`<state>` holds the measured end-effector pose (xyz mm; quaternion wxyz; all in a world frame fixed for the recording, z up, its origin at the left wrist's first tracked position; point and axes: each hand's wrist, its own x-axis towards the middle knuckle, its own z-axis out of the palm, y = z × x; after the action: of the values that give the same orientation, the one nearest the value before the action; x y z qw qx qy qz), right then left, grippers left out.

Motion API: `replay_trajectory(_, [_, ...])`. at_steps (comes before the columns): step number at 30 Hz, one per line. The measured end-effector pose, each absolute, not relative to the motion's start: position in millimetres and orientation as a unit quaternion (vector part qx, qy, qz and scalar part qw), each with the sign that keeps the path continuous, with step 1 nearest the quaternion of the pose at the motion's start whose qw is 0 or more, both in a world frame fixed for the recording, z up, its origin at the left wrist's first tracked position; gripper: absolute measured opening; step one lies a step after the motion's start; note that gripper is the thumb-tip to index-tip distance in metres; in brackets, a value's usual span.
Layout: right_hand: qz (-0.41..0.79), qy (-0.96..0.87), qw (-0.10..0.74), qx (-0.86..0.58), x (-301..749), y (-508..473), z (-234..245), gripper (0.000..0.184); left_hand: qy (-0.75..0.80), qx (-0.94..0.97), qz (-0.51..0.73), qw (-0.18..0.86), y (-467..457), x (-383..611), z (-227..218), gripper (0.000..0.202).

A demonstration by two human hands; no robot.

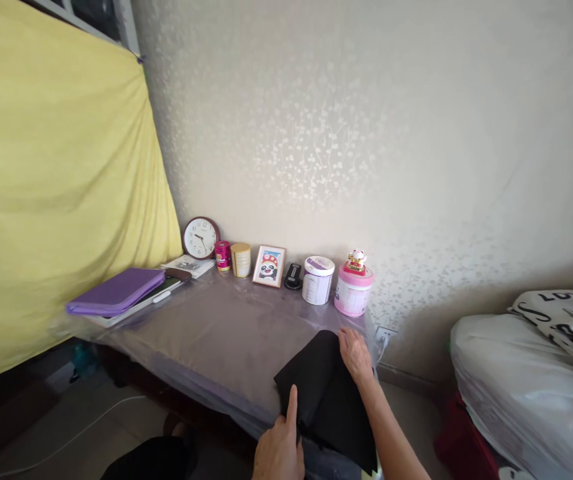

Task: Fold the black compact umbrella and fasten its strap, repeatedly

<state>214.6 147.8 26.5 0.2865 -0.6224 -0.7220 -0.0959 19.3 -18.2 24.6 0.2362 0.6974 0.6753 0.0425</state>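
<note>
Pale, flower-patterned wallpaper [366, 133] is filling the background, and a large yellow cloth [56, 187] is hanging at 9 o'clock. Below them a low desk [206, 333] is standing, wrapped in clear plastic film.

A folded black fabric [321, 387] is lying on the desk's near corner at 5 o'clock, with its lower edge drooping over the front. It is looking matte and plain, doubled into a rough rectangle set at a slant, with no print or seam that I can make out.

The left hand [279, 447] is staying narrow: its index finger is stretching out and pressing the fabric's near edge while the other fingers are curling under, holding nothing. The right hand [355, 355] is lying wide and flat, palm down, on the fabric's far corner.

By my judgement the fabric is going to feel light, soft and limp, and it is likely sliding easily on the slick film. Pinching it at the folded edge or at a corner, through all the layers, is looking like the surest hold.

Along the wall, a round wall clock [200, 237] is leaning at 11 o'clock, a framed panda picture [269, 265] is standing at 12, and a pink lidded tub [352, 292] is sitting at 1. A purple zip folder [116, 291] is lying at 10.
</note>
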Motion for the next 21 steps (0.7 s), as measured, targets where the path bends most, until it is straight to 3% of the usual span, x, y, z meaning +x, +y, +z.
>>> replay_trajectory(4, [-0.093,-0.683,0.322,-0.648,247,103,22,0.033,0.679,0.699,0.058,0.217,-22,24,26,0.074])
replay_trajectory(15, [0.192,-0.537,0.37,-0.733,240,18,15,0.044,0.688,0.693,0.077,0.201,-23,27,22,0.075])
replay_trajectory(21, [0.159,-0.543,0.387,-0.728,232,20,15,0.044,0.687,0.69,0.083,0.212,-22,24,24,0.076])
